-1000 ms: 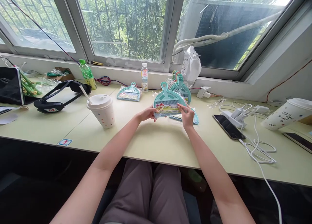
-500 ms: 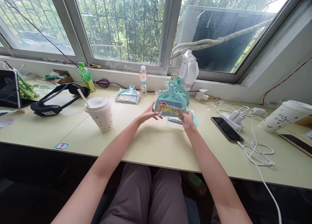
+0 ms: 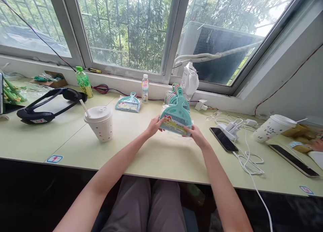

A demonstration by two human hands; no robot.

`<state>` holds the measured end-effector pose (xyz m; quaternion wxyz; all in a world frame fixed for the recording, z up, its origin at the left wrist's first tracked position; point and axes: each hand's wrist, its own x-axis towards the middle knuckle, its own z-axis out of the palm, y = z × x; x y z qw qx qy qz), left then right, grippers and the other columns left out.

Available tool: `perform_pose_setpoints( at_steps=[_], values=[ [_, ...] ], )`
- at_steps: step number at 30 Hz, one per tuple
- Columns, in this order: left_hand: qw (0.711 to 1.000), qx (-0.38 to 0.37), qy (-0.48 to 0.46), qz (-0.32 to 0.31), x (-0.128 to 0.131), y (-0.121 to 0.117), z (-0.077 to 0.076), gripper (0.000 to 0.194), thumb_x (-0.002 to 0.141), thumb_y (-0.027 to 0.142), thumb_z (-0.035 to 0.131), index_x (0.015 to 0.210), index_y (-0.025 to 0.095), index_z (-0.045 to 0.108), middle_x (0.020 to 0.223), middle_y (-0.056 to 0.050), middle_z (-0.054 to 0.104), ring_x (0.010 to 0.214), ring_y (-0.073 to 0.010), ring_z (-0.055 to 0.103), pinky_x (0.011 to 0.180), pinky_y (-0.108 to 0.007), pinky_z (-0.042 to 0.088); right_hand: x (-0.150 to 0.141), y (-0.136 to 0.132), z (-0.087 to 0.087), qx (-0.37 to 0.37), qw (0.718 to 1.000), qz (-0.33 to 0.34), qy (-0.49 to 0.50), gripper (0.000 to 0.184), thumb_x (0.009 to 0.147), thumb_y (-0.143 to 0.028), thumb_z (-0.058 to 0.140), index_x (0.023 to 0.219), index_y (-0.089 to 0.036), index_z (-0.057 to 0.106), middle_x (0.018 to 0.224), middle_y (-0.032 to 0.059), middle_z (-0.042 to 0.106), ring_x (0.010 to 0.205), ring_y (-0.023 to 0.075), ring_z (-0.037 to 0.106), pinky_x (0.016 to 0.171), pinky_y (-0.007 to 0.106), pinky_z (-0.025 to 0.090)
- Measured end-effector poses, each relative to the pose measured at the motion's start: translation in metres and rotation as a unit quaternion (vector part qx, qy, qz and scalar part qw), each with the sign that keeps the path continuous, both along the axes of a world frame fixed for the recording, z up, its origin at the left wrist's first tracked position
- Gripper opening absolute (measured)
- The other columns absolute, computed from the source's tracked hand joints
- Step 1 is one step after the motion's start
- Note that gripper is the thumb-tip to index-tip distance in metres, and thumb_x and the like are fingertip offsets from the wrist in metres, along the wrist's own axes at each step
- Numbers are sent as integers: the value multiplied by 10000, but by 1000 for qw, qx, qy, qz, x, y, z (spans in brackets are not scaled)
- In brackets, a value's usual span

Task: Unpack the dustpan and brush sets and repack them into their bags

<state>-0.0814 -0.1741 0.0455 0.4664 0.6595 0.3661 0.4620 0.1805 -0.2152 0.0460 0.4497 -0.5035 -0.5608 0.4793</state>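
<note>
Between my two hands is a teal toy-sized dustpan-and-brush set [image 3: 178, 111] in clear wrapping, its handle pointing up and away. A printed label covers its lower part, and brush bristles show above that. My left hand [image 3: 154, 127] grips its left lower edge, while my right hand [image 3: 195, 133] pinches the right lower corner with the thumb in front. Just behind stands a row of similar dustpan sets [image 3: 174, 92], partly hidden by the held one. Another wrapped dustpan set [image 3: 128, 103] lies flat on the table to the left.
A lidded paper cup [image 3: 100, 124], a black headset [image 3: 47, 107] and a green bottle [image 3: 84, 82] stand on the left. A small clear bottle [image 3: 145, 88] is near the window. Rightward are a phone [image 3: 223, 139], white cables [image 3: 248, 161] and a second cup [image 3: 274, 128].
My view has turned slightly right. The held dustpan set is lower and tilted, and it now hides the set that lay on the table beneath it. Both hands keep their grip.
</note>
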Motion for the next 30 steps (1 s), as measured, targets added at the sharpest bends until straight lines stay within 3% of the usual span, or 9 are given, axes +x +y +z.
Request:
perform_pose_setpoints(
  at_steps=[3, 5, 7, 10, 16, 20, 23, 26, 30],
  values=[
    [986, -2, 98, -138, 9, -20, 10, 607, 974, 650, 385, 1320, 164, 489, 592, 23, 616, 507, -173, 616, 554, -285, 518, 33, -35, 4, -84, 995, 43, -36, 646, 670, -643, 859, 1124, -197, 751, 1146, 127, 765, 942, 297, 750, 778, 398, 647],
    [965, 26, 196, -171, 17, -34, 11, 633, 984, 657, 360, 1385, 178, 463, 664, -1, 667, 592, -192, 645, 661, -312, 530, 55, -54, 4, -121, 985, 61, -102, 639, 685, -644, 852, 1130, -192, 769, 1134, 133, 770, 958, 313, 744, 787, 404, 641],
    [944, 67, 280, -162, 24, -42, 5, 592, 994, 625, 367, 1403, 209, 467, 923, -64, 742, 797, -231, 697, 787, -338, 531, 70, -63, 2, -127, 978, 63, -151, 629, 680, -653, 847, 1099, -187, 789, 1135, 130, 773, 1029, 342, 721, 856, 435, 624],
    [923, 122, 344, -121, 30, -42, -10, 480, 1019, 538, 357, 1366, 240, 499, 1241, -101, 694, 1139, -288, 645, 952, -377, 501, 77, -60, -5, -91, 982, 43, -162, 611, 667, -648, 849, 1073, -194, 803, 1146, 109, 776, 1155, 361, 677, 1046, 486, 530],
    [890, 229, 393, -30, 37, -10, -33, 374, 1024, 391, 384, 1283, 160, 523, 1247, -176, 615, 1197, -314, 544, 1085, -471, 443, 61, -14, -35, 50, 989, -96, -100, 640, 592, -741, 795, 902, -181, 782, 977, 99, 788, 1050, 347, 689, 1025, 500, 501],
    [911, 219, 348, 25, 41, 24, -39, 350, 983, 338, 480, 1286, 167, 517, 1386, -193, 506, 1301, -323, 480, 1122, -506, 424, 57, 14, -51, 128, 963, -161, -172, 589, 730, -738, 650, 931, -191, 734, 1072, 122, 745, 1064, 322, 643, 988, 492, 506],
    [939, 143, 310, 35, 49, 46, -40, 394, 967, 364, 517, 1316, 181, 503, 1407, -176, 510, 1346, -321, 470, 1158, -514, 391, 58, 28, -57, 157, 917, -240, -278, 474, 859, -601, 553, 972, -169, 713, 1224, 188, 661, 1166, 332, 570, 1059, 502, 447],
    [965, 50, 256, 41, 64, 59, -43, 516, 973, 327, 479, 1439, 121, 398, 1387, -199, 557, 1350, -316, 502, 1166, -484, 393, 57, 42, -61, 115, 883, -289, -352, 459, 884, -487, 543, 1164, -152, 683, 1396, 211, 580, 1308, 361, 475, 1120, 512, 382],
    [980, 28, 180, 76, 84, 65, -50, 635, 966, 241, 417, 1568, 133, 248, 1580, -197, 422, 1486, -315, 393, 1237, -490, 313, 54, 61, -61, 52, 884, -263, -382, 581, 940, -431, 439, 1441, -147, 516, 1472, 187, 566, 1358, 369, 477, 1118, 519, 376]
  ],
)
